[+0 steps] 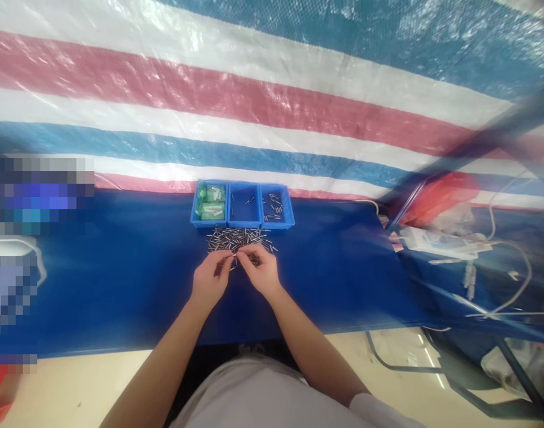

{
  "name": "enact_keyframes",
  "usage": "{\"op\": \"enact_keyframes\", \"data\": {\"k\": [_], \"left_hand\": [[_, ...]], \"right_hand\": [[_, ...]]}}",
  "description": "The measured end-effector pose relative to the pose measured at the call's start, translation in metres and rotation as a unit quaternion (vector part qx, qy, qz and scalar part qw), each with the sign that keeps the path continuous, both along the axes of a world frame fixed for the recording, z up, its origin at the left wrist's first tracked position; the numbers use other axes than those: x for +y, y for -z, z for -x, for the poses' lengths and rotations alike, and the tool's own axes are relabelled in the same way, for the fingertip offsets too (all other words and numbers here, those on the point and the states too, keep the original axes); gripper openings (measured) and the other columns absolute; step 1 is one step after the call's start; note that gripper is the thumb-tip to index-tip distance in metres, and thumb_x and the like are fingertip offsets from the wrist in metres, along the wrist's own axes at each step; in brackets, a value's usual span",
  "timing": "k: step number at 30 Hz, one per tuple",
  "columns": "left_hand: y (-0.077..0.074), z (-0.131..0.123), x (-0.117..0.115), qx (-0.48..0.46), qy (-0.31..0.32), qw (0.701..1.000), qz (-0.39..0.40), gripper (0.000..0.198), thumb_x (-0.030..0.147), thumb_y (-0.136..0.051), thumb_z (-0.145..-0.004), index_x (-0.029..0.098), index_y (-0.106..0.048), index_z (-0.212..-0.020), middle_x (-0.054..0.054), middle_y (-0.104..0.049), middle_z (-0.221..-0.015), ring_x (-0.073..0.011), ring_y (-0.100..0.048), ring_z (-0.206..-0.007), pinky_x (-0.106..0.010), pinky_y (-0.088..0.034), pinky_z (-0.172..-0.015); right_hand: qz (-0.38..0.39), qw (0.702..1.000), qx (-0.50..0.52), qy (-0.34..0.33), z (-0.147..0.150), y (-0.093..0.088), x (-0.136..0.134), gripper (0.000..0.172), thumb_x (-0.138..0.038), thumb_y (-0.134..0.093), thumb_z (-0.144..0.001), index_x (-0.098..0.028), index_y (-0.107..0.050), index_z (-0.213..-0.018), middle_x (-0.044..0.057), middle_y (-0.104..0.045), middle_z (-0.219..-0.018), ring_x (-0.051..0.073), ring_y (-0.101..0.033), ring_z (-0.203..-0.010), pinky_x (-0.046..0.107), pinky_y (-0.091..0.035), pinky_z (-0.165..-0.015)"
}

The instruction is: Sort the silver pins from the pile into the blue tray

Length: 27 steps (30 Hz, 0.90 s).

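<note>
A pile of thin dark metal pins [229, 239] lies on the blue table top, right in front of my fingers. Over its near edge, my left hand [213, 274] is pinched, thumb against forefinger. My right hand [261, 270] is closed in a similar pinch, and the two sets of fingertips almost meet. Whatever sits between them is too small to make out. Behind the pile stand three joined blue bins: the left bin [194, 214] has green bags with small pale pieces, the middle bin [244, 222] a few pins, the right bin [288, 215] several short metal pieces.
A striped plastic sheet [272, 101] rises behind the table [343, 261]. On the right are a white box [432, 241], cables and a red bag [445, 196]. Blurred-out objects occupy the far left. Below the right side shows a dark metal frame [401, 368].
</note>
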<state>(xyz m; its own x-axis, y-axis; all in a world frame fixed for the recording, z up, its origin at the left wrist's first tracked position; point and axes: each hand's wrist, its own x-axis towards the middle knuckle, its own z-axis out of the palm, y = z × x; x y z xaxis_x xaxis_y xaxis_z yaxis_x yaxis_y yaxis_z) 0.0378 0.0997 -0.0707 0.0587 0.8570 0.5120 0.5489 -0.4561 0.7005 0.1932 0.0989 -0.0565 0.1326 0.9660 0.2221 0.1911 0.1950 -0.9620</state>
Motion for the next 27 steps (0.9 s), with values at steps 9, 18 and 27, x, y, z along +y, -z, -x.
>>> {"op": "enact_keyframes", "data": {"k": [9,18,27], "left_hand": [[0.004,0.005,-0.002,-0.042,-0.032,0.996,0.068,0.023,0.029,-0.056,-0.095,0.02,-0.061,-0.115,-0.002,-0.072,-0.089,-0.0103,-0.068,-0.066,-0.022,-0.056,-0.067],[-0.002,0.004,-0.003,-0.095,-0.03,0.989,0.106,0.028,0.034,-0.049,-0.098,0.019,-0.057,-0.12,0.001,-0.067,-0.074,-0.0096,-0.063,-0.06,-0.022,-0.053,-0.066],[-0.006,0.003,0.0,-0.083,-0.056,0.987,0.129,0.03,0.038,-0.048,-0.097,0.018,-0.059,-0.117,0.001,-0.064,-0.068,-0.011,-0.063,-0.059,-0.022,-0.051,-0.063]], "right_hand": [[0.05,0.99,0.133,-0.019,0.006,0.001,0.0,0.017,-0.037,-0.075,-0.079,-0.021,-0.073,-0.086,0.003,-0.072,-0.079,0.014,-0.066,-0.066,0.028,-0.058,-0.063],[0.066,0.979,0.191,-0.026,0.008,-0.003,0.002,0.018,-0.036,-0.078,-0.075,-0.02,-0.073,-0.082,0.0,-0.069,-0.069,0.012,-0.063,-0.056,0.028,-0.056,-0.056],[0.054,0.965,0.229,0.114,-0.013,0.001,0.019,0.029,-0.042,-0.075,-0.079,-0.017,-0.073,-0.094,0.004,-0.073,-0.078,0.012,-0.063,-0.057,0.028,-0.057,-0.056]]}}
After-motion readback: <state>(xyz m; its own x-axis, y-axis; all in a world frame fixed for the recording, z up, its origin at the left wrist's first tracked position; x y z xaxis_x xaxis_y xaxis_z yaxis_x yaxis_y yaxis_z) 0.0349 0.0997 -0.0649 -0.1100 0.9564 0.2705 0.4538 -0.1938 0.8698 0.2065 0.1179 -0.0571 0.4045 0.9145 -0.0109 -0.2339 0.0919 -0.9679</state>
